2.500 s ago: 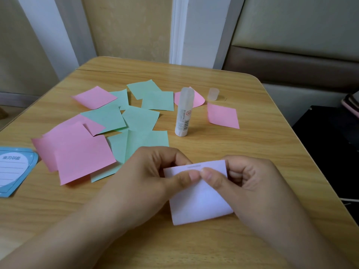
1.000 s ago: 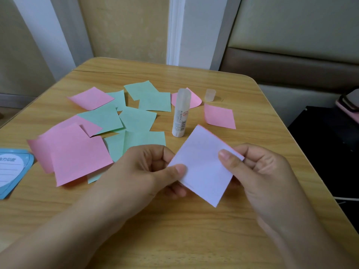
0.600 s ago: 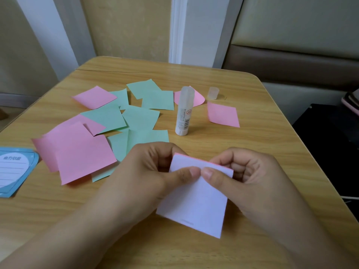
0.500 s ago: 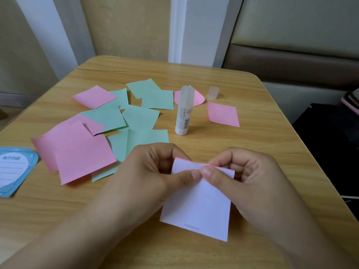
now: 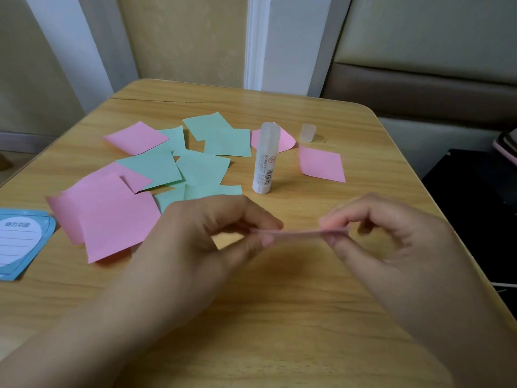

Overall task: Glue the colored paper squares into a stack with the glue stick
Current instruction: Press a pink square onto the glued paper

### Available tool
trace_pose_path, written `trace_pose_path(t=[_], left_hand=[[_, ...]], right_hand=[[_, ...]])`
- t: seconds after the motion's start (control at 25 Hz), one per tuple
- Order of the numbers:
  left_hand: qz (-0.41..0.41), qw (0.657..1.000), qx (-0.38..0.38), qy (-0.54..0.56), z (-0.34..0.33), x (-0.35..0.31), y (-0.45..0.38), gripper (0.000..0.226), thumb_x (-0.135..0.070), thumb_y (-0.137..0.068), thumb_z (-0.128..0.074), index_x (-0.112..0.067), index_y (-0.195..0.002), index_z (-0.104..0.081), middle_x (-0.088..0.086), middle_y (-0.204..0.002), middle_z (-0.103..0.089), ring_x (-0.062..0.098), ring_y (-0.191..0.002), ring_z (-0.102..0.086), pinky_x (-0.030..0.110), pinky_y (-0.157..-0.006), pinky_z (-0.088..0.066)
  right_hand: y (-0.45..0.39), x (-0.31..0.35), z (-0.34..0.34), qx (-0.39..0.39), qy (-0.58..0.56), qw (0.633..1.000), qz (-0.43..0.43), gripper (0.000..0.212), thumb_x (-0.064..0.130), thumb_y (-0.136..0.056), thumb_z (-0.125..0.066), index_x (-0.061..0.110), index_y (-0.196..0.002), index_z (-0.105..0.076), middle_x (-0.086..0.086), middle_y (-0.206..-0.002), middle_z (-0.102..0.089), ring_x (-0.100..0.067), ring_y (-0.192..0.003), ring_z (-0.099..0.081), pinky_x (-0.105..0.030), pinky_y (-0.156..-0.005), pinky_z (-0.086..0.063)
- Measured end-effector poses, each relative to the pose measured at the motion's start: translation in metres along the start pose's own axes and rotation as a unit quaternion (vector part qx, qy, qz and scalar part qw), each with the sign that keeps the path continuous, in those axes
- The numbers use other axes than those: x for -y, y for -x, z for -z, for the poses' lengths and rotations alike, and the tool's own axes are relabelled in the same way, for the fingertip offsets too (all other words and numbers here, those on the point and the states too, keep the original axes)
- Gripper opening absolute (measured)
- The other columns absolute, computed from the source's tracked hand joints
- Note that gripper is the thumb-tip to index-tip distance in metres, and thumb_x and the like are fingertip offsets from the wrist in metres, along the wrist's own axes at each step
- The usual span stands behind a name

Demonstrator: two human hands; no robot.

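Low in the middle of the frame, the left hand (image 5: 212,236) and the right hand (image 5: 375,233) each pinch one end of a pink paper square (image 5: 293,234), held edge-on to the camera above the table (image 5: 279,317), so it shows only as a thin blurred strip. On both hands the thumb and forefinger close on the paper and the other fingers curl loosely; how many sheets make up the strip cannot be told.

The glue stick (image 5: 265,159) stands upright just above the hands in the frame, its top uncovered. Its clear cap (image 5: 308,132) stands apart, to the upper right of it.

Loose squares lie scattered across the left and centre of the table. Pink: one at upper left (image 5: 137,137), one partly hidden behind the glue stick (image 5: 286,140), one alone to the right (image 5: 321,163), and an overlapping group at the left (image 5: 106,217) that looks like three sheets, though the edges are hard to separate. Green ones (image 5: 201,166) overlap in the middle, roughly seven, the lowest partly covered by the left hand.

A blue note card (image 5: 19,242) is cut off by the left edge; its printed characters are too small to read. At the right edge, a pink-edged object (image 5: 506,148) is mostly out of frame
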State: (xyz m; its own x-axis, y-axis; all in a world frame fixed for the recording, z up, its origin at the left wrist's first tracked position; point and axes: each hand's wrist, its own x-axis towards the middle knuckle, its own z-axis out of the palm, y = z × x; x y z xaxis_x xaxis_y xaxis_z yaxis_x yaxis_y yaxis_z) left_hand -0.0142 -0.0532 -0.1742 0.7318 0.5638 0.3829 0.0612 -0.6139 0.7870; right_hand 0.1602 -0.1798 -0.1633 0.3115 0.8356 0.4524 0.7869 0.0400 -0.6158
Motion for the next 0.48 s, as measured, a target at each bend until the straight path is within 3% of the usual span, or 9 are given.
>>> trace_pose_path(t=[0.08, 0.16, 0.28, 0.48], left_hand=[[-0.140, 0.974, 0.068, -0.164, 0.001, 0.007, 0.001, 0.013, -0.026, -0.086, -0.061, -0.020, -0.085, -0.072, -0.009, -0.097, -0.070, 0.003, -0.090, -0.065, 0.016, -0.079, -0.050], [-0.181, 0.946, 0.157, -0.216, -0.004, 0.013, 0.006, 0.022, -0.032, -0.084, -0.057, -0.017, -0.087, -0.073, -0.005, -0.104, -0.070, 0.008, -0.096, -0.065, 0.026, -0.084, -0.053], [-0.165, 0.938, 0.208, -0.222, -0.009, 0.018, 0.007, 0.030, -0.041, -0.087, -0.050, -0.022, -0.091, -0.073, -0.010, -0.106, -0.070, 0.005, -0.100, -0.065, 0.035, -0.092, -0.052], [-0.099, 0.958, 0.178, -0.201, -0.023, 0.018, 0.008, 0.028, -0.030, -0.081, -0.048, -0.020, -0.097, -0.069, -0.008, -0.097, -0.063, 0.004, -0.086, -0.056, 0.015, -0.077, -0.044]], right_hand=[[-0.001, -0.009, 0.003, 0.019, 0.125, 0.986, 0.110, 0.021, -0.001, -0.071, -0.062, 0.018, -0.078, -0.067, 0.011, -0.087, -0.066, -0.011, -0.088, -0.060, -0.031, -0.079, -0.046], [0.004, -0.022, 0.000, 0.090, 0.171, 0.973, 0.129, 0.033, -0.003, -0.071, -0.051, 0.024, -0.085, -0.064, 0.014, -0.096, -0.064, -0.011, -0.096, -0.057, -0.036, -0.083, -0.043], [0.014, -0.031, -0.004, 0.164, 0.153, 0.969, 0.100, 0.046, 0.005, -0.067, -0.030, 0.027, -0.091, -0.063, 0.015, -0.098, -0.064, -0.004, -0.097, -0.054, -0.026, -0.085, -0.039], [0.015, -0.012, -0.024, 0.156, 0.154, 0.974, 0.060, 0.039, 0.019, -0.081, -0.038, 0.013, -0.103, -0.070, 0.005, -0.106, -0.068, -0.006, -0.100, -0.053, -0.015, -0.092, -0.036]])
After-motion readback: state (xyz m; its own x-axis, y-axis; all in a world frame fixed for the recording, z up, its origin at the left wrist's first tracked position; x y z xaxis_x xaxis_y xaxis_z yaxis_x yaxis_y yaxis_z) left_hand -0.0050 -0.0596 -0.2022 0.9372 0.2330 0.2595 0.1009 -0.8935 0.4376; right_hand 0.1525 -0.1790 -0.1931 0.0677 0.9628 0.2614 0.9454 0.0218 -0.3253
